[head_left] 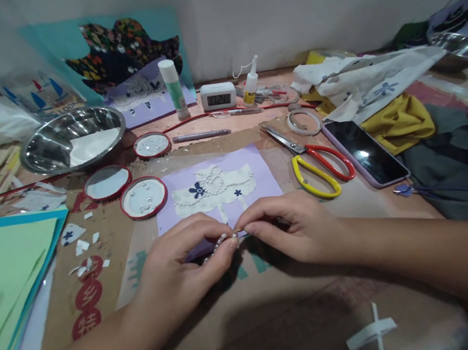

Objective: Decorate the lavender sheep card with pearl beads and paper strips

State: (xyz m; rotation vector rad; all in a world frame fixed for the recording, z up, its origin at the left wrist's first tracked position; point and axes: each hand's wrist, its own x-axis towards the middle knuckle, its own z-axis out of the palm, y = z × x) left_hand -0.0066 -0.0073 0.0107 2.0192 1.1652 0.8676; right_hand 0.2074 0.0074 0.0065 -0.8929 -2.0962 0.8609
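A lilac card [262,179] lies on brown cardboard in the middle, with a white shape, a dark blue flower and rows of pearl beads glued on it. Both hands meet at the card's near edge. My left hand [182,265] pinches a short string of pearl beads [221,242] between thumb and fingers. My right hand [290,225] is closed in a pinch at the other end of the same string, fingertips almost touching the left ones.
Three red-rimmed lids [144,197] with beads sit left of the card, a steel bowl [72,138] behind them. Red-and-yellow scissors [320,166], a phone [363,151] and piled cloth [401,121] lie right. Glue stick [174,88], clock [218,96], glue bottle [250,84] stand at the back. Paper sheets [1,270] left.
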